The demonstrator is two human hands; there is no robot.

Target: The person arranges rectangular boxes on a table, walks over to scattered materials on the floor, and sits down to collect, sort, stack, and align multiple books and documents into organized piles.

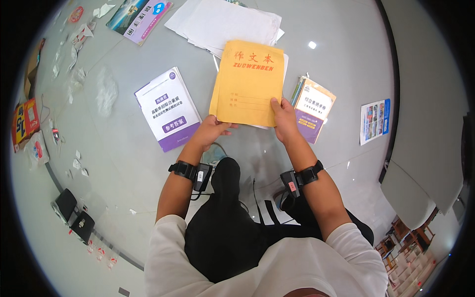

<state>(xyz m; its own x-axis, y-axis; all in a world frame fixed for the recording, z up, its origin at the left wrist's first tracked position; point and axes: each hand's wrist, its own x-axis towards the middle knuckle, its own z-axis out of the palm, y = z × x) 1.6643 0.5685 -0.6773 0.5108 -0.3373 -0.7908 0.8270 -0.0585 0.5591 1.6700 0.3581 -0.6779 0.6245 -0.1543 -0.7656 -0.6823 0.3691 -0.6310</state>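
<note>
A yellow paper-covered composition notebook (252,83), with another yellow cover partly showing beneath it, is held between both hands. My left hand (215,131) grips its lower left corner, the fingers partly under it. At the lower right edge, my right hand (285,117) has its thumb on the cover. Beyond the notebook lies a pile of loose white paper sheets (230,24), partly hidden by it. To the left rests a white and purple booklet (167,107). A small pile of books (313,109) lies right of the notebook, near my right hand.
A purple and blue book (139,18) lies at the upper left of the tiled floor. Crumpled plastic wrappers (79,37) and paper scraps (77,163) are scattered left. A printed leaflet (374,121) is at the right, near a grey panel (426,111) with a dark edge.
</note>
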